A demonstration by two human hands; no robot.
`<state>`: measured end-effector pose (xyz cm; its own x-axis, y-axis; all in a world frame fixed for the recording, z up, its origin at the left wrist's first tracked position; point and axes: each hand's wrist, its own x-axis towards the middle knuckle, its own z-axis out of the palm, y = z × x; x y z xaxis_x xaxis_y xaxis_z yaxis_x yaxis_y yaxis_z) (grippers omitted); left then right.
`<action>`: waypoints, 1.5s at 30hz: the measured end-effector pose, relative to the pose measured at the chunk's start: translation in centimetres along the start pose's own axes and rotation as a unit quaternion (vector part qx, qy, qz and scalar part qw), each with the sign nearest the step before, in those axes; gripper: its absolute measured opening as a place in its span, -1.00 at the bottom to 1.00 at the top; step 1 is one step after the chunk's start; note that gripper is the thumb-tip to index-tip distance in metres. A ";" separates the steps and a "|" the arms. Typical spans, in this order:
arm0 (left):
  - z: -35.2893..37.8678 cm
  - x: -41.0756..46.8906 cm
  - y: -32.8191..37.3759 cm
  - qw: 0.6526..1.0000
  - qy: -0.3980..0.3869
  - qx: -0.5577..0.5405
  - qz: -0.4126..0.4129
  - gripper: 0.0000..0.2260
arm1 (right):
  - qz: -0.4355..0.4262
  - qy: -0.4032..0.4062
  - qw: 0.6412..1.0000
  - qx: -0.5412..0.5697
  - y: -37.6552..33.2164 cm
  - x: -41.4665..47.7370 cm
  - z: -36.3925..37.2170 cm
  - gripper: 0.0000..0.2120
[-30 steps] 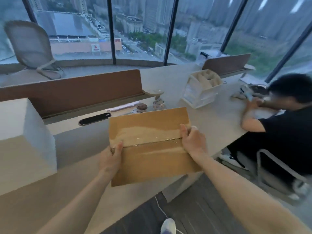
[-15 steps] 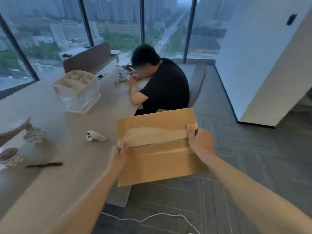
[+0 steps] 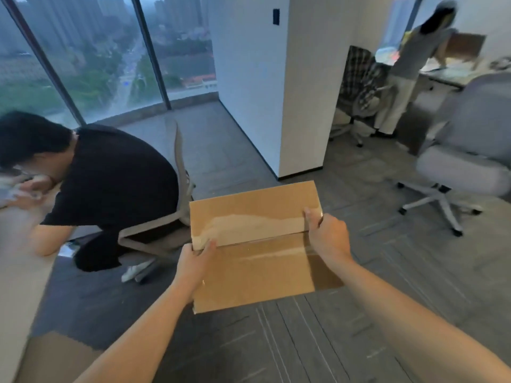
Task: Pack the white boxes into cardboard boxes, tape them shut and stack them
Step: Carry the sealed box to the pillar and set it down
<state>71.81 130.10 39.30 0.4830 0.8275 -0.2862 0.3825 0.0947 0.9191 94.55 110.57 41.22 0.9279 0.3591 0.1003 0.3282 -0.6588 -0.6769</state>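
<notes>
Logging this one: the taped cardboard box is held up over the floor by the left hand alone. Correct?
No. Both hands hold the cardboard box: the left hand grips its left edge, the right hand its right edge, as the head view shows. It is taped and held up over the floor.

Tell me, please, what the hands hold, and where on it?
The box: left hand grips its left edge, right hand its right edge, both at the taped seam.

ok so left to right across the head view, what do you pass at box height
seated person in a black shirt → left hand → taped cardboard box → right hand → grey office chair
</notes>
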 end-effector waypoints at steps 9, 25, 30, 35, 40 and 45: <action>13.2 11.5 5.0 0.988 -0.149 -0.003 -0.052 -0.32 | 0.110 0.056 0.991 -0.044 6.2 10.5 -3.3 -0.43; 31.9 31.8 16.6 0.952 -0.289 -0.024 -0.093 -0.42 | 0.186 0.147 0.965 -0.110 8.6 33.1 -6.3 -0.44; 38.9 36.7 19.3 0.948 -0.300 -0.021 -0.105 -0.31 | 0.179 0.143 0.968 -0.106 11.9 41.8 -7.0 -0.43; 47.7 41.6 22.5 0.954 -0.274 -0.031 -0.117 -0.32 | 0.173 0.118 0.974 -0.087 16.9 52.2 -7.5 -0.42; 55.5 45.7 26.8 0.964 -0.223 -0.038 -0.139 -0.33 | 0.150 0.073 0.983 -0.074 20.3 64.3 -8.9 -0.45; 60.4 49.4 30.5 0.976 -0.172 -0.049 -0.125 -0.62 | 0.111 0.023 0.990 -0.085 20.9 75.4 -8.3 -0.44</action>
<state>154.88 140.43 36.85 0.6262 0.5393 -0.5630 0.4530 0.3361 0.8258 172.88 118.39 40.71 0.9862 0.1654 -0.0017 0.1367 -0.8208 -0.5546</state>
